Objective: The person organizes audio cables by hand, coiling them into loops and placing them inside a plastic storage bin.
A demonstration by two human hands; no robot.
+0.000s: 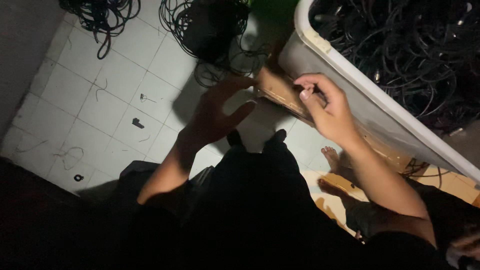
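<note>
Left hand [217, 112]: fingers spread, fingertips touching the near end of a brown cardboard piece [280, 90]; palm turned away from the camera, in shadow. Right hand [327, 107]: fingers curled, thumb and forefinger pinching the upper edge of the same cardboard piece. Cardboard piece: flat, tilted, lying against the outer wall of a large white bin [360, 97], between the two hands; whether it is a box flap or a loose sheet cannot be told. White bin: upper right, rim rounded, filled with tangled black cables [400, 50]. Floor [75, 90]: pale square tiles, dimly lit. Two further bundles of black cable on the floor, one at the top left [102, 15], one at the top centre [212, 30], just beyond the left hand. Small dark scraps [138, 122] and thin wire offcuts scattered on the tiles at left. Bare feet [332, 160] of the person visible beneath the right forearm, beside the bin. Dark clothing fills the lower frame.
</note>
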